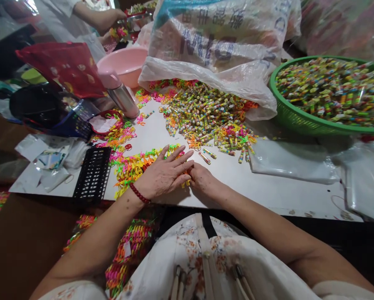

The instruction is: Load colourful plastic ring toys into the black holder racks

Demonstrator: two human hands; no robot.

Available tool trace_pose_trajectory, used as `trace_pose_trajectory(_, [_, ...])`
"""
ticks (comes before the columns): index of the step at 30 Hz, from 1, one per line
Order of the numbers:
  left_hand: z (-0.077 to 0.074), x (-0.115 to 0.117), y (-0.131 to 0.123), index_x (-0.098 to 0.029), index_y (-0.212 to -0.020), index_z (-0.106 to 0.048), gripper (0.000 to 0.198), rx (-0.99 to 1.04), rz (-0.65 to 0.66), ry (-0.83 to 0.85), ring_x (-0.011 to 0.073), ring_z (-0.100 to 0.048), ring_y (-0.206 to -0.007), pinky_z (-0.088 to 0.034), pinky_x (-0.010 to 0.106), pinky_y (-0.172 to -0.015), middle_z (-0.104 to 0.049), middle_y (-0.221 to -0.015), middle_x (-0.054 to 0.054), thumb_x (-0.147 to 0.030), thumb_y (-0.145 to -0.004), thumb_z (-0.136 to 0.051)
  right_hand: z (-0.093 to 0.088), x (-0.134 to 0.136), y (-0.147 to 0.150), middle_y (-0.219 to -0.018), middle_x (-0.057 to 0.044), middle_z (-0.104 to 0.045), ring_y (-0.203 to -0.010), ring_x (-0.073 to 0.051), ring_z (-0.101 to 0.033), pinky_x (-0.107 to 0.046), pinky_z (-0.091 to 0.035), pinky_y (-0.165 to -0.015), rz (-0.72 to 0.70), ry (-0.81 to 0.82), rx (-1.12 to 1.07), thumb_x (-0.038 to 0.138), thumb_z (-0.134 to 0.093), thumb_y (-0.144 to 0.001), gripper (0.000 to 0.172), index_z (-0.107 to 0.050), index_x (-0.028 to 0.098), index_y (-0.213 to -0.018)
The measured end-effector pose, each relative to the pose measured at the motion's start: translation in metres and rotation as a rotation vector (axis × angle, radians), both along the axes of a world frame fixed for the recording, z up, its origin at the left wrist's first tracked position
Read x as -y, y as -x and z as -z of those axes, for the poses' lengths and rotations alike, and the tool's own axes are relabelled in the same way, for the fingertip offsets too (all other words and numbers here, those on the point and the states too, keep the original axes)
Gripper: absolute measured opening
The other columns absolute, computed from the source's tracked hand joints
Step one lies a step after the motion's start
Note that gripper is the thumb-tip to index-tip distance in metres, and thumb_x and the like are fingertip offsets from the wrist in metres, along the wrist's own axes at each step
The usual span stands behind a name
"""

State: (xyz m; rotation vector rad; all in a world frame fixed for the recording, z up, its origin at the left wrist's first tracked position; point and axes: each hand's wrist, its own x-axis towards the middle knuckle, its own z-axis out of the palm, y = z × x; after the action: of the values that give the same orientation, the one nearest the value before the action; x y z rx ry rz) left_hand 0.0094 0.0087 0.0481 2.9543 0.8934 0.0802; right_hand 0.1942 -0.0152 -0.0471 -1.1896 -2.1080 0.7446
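Your left hand lies flat, fingers spread, on the heap of neon plastic pieces at the near edge of the white table. Your right hand touches it. Its fingertips are hidden under the left fingers, so its grip cannot be determined. Loose candy rolls lie beyond both hands. The plastic sack behind them carries blue print, upside down: large Latin letters and Chinese characters, not reliably legible.

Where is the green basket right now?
Head view, far right of the table: the green basket of wrapped candies sits just right of the big plastic bag.
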Motion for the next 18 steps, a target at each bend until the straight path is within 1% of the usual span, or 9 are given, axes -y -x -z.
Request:
trace_pose_trajectory(4, [0.005,0.000,-0.004,-0.023,-0.140,-0.048,0.045,0.003,-0.016,0.015,0.0264,-0.017,-0.150,-0.004,0.053,-0.122,-0.029,-0.159,0.004,-0.043,-0.101,-0.035,0.004,0.001,0.000,-0.113,-0.011,-0.060,-0.100,-0.022,-0.055,-0.037,-0.047,-0.091,-0.027,-0.030,-0.059,0.019,-0.046,-0.092,0.025,-0.059,0.017,-0.113])
trace_pose_trajectory(6, [0.004,-0.002,-0.006,-0.023,-0.140,-0.048,0.046,0.012,-0.006,0.038,0.0266,-0.017,-0.150,-0.007,0.053,-0.122,-0.029,-0.159,0.007,-0.044,-0.101,-0.036,0.005,0.001,0.000,-0.114,-0.011,-0.059,-0.103,-0.022,-0.055,-0.037,-0.047,-0.093,-0.027,-0.029,-0.074,0.017,-0.047,-0.091,0.024,-0.060,0.017,-0.111])
trace_pose_trajectory(7, [0.002,-0.003,-0.005,-0.024,-0.141,-0.047,0.046,0.023,0.001,0.058,0.0264,-0.018,-0.150,-0.009,0.053,-0.122,-0.028,-0.159,0.008,-0.043,-0.101,-0.036,0.004,0.002,0.000,-0.111,-0.010,-0.060,-0.101,-0.022,-0.055,-0.036,-0.047,-0.091,-0.014,-0.014,-0.068,0.016,-0.048,-0.090,0.022,-0.062,0.016,-0.107])
trace_pose_trajectory(9, [-0.009,-0.005,0.000,-0.025,-0.144,-0.044,0.047,0.087,-0.006,0.106,0.0251,-0.018,-0.150,-0.011,0.052,-0.122,-0.026,-0.160,0.008,-0.042,-0.101,-0.035,0.000,0.006,-0.003,-0.102,-0.009,-0.061,-0.094,-0.020,-0.057,-0.034,-0.049,-0.087,0.019,0.031,-0.060,0.015,-0.048,-0.088,0.017,-0.064,0.016,-0.096])
trace_pose_trajectory(11, [-0.025,-0.005,0.016,-0.025,-0.147,-0.040,0.050,0.241,-0.084,0.136,0.0235,-0.020,-0.149,-0.014,0.050,-0.122,-0.026,-0.160,0.009,-0.042,-0.101,-0.035,-0.006,0.013,-0.008,-0.102,-0.008,-0.061,-0.093,-0.019,-0.058,-0.033,-0.049,-0.087,0.043,0.073,-0.086,0.017,-0.047,-0.090,0.018,-0.064,0.017,-0.097])
trace_pose_trajectory(13, [-0.038,-0.001,0.042,-0.023,-0.147,-0.041,0.052,0.481,-0.275,0.111,0.0227,-0.027,-0.147,-0.019,0.047,-0.122,-0.033,-0.157,0.009,-0.045,-0.100,-0.039,-0.012,0.022,-0.014,-0.111,-0.010,-0.061,-0.102,-0.020,-0.059,-0.035,-0.047,-0.095,0.088,0.114,-0.144,0.021,-0.045,-0.093,0.026,-0.062,0.018,-0.112])
trace_pose_trajectory(15, [-0.039,0.005,0.076,-0.021,-0.142,-0.047,0.052,0.730,-0.556,0.064,0.0231,-0.036,-0.142,-0.026,0.044,-0.120,-0.044,-0.151,0.009,-0.048,-0.097,-0.043,-0.018,0.030,-0.018,-0.124,-0.012,-0.061,-0.115,-0.022,-0.057,-0.039,-0.043,-0.105,0.188,0.219,-0.216,0.031,-0.045,-0.096,0.036,-0.057,0.019,-0.128])
trace_pose_trajectory(16, [-0.034,0.009,0.092,-0.020,-0.139,-0.051,0.052,0.830,-0.711,0.051,0.0236,-0.041,-0.138,-0.029,0.044,-0.119,-0.049,-0.146,0.010,-0.050,-0.096,-0.044,-0.021,0.033,-0.018,-0.131,-0.012,-0.059,-0.122,-0.023,-0.055,-0.041,-0.040,-0.109,0.240,0.295,-0.261,0.037,-0.044,-0.097,0.043,-0.053,0.019,-0.134])
trace_pose_trajectory(18, [-0.013,0.016,0.121,-0.017,-0.137,-0.052,0.056,0.957,-0.981,0.084,0.0256,-0.049,-0.132,-0.035,0.046,-0.116,-0.055,-0.139,0.013,-0.053,-0.095,-0.043,-0.025,0.037,-0.011,-0.146,-0.011,-0.049,-0.136,-0.023,-0.046,-0.042,-0.032,-0.117,0.314,0.448,-0.364,0.051,-0.043,-0.097,0.057,-0.043,0.021,-0.145])
